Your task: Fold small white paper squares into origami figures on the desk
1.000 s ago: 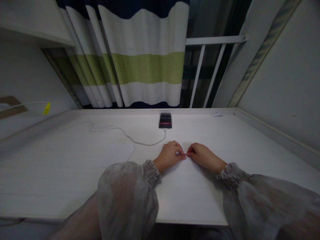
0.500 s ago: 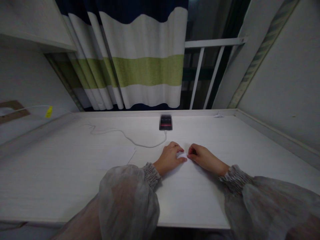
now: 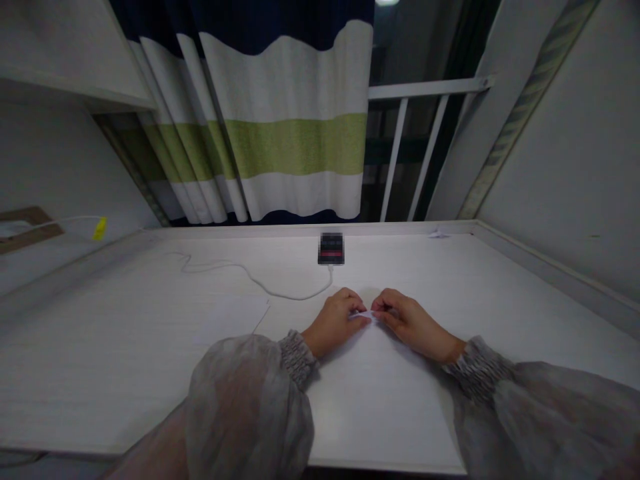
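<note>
A small folded piece of white paper [image 3: 364,314] is held between my two hands, just above or on the white desk [image 3: 380,407]. My left hand [image 3: 336,321] pinches its left end between thumb and fingers. At the other end, my right hand [image 3: 407,323] closes thumb and forefinger on the paper. The fingers hide much of its shape, so its folds are hard to make out. Loose grey sleeves with gathered cuffs cover both my forearms.
A phone [image 3: 331,249] with a pixelated screen rests at the desk's back edge, its white cable [image 3: 260,280] curving left. A white sheet [image 3: 233,320] lies left of my hands. A small white paper scrap [image 3: 438,233] sits back right. Behind hangs a striped curtain [image 3: 295,147].
My right thumb and fingers have moved slightly left and closed in on the paper's right end. The paper now looks narrower and flatter. The camera view has shifted a little.
</note>
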{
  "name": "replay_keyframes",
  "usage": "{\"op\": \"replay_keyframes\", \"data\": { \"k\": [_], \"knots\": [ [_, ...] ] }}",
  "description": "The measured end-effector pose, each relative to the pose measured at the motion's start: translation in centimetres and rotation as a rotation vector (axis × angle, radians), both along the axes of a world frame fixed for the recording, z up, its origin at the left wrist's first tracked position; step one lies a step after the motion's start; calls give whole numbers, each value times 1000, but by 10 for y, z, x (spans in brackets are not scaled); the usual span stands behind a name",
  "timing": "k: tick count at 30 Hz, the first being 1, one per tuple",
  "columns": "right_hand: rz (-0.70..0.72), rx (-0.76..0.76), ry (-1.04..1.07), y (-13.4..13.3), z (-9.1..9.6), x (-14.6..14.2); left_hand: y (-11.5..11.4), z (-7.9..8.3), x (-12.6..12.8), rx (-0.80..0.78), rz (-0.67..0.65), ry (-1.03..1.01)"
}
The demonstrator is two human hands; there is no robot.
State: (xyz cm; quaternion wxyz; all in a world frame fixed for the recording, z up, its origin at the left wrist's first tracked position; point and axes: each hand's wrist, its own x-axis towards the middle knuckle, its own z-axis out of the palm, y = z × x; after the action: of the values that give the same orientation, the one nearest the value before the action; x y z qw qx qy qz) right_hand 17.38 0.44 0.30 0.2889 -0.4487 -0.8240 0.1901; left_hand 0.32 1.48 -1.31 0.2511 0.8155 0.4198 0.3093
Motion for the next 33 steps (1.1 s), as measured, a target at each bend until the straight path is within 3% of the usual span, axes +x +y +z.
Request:
{"op": "replay_keyframes", "data": {
  "k": [7,14,22,28,33],
  "knots": [
    [184,187,-100,-2,5,7,-1,0,-2,193,-49,80],
    [302,331,-240,-1,1,9,-1,5,-4,372,-178,328],
    [414,251,-185,0,-7,13,-5,11,-15,193,-346,251],
    [418,200,-172,1,-10,16,4,2,-12,-47,-228,45],
    [389,212,-192,-1,-11,11,7,-2,-10,-145,-141,-65]
  ]
}}
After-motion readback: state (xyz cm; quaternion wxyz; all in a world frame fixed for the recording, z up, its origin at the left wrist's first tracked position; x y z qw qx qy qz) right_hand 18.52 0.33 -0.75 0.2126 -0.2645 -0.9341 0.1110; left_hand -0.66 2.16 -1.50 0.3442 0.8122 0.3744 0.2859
